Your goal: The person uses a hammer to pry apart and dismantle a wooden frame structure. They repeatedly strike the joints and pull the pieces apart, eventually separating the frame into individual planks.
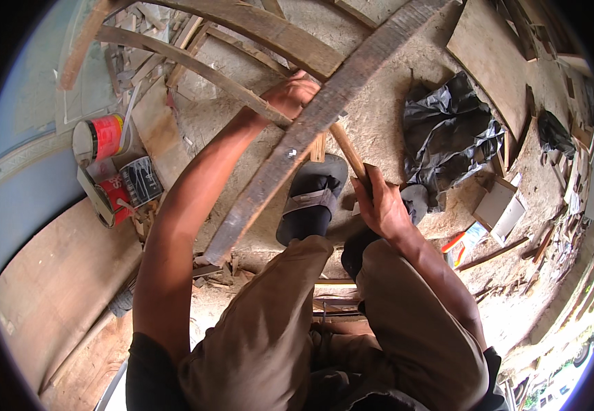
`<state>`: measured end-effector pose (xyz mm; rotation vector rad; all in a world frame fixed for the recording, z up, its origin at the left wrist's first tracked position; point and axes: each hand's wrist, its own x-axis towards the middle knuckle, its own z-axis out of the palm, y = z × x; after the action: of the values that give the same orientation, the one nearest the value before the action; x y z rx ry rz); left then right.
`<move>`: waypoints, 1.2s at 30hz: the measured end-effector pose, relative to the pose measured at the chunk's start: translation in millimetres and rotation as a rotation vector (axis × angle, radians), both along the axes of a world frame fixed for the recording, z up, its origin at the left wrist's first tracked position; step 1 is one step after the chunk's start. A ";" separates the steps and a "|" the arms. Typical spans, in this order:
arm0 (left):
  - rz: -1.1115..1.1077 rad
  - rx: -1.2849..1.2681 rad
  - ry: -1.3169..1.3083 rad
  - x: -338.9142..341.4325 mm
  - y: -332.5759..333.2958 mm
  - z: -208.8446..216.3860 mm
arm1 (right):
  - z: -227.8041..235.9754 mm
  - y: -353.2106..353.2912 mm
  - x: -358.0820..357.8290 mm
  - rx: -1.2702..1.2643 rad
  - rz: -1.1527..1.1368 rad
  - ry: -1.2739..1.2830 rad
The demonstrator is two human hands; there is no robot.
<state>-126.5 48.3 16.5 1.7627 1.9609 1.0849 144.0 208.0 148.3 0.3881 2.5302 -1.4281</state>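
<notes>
A wooden frame crosses the upper half of the view, with a long dark beam (pixel 269 177) running diagonally and curved slats (pixel 197 65) joined to it. My left hand (pixel 291 96) is at the joint on the far side of the beam, its fingers curled; what they hold is hidden. My right hand (pixel 384 207) is closed round the wooden handle of a tool (pixel 349 152). The tool's far end passes behind the beam, so its head cannot be made out. A short light wood piece (pixel 318 148) shows just below the beam, above my sandalled foot (pixel 310 198).
Paint cans (pixel 108 137) stand at the left beside a board (pixel 67 274) and wood scraps (pixel 149 61). A crumpled black plastic bag (pixel 451 130) lies on the right, near a white box (pixel 501 209) and an orange-and-white packet (pixel 464 244). A large panel (pixel 492 61) leans at the far right.
</notes>
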 end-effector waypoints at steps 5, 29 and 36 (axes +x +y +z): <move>-0.125 -0.112 -0.497 4.6 3.3 61.0 | 10.0 5.5 4.0 -0.041 -0.067 -0.069; -0.090 0.074 -0.065 -12.5 1.6 -48.1 | 26.7 2.4 3.0 -0.179 -0.086 -0.142; -0.082 0.050 -0.015 -3.7 9.6 -4.6 | 25.9 2.1 12.2 -0.103 -0.028 0.017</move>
<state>-130.1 57.8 11.8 1.8382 1.8507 1.1248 156.2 210.1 174.3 0.3965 2.4611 -1.5710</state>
